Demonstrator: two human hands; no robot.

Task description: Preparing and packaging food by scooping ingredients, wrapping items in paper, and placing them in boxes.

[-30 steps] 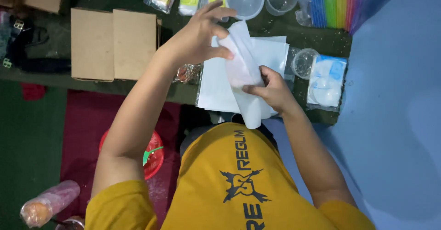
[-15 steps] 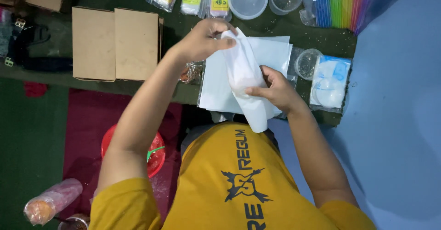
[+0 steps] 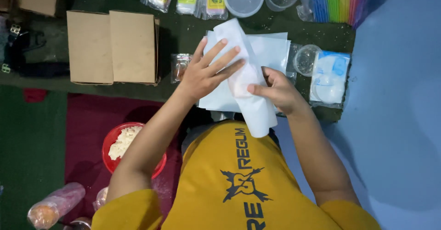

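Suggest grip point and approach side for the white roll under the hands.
Grip the white paper roll at its free near end, which overhangs the table edge toward the person, coming from below. The left hand lies flat on its middle and the right hand pinches its side.

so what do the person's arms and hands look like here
Both arms are bare from the short yellow sleeves of a T-shirt down. The left hand and right hand wear no gloves, and no rings, watch or bands show on them.
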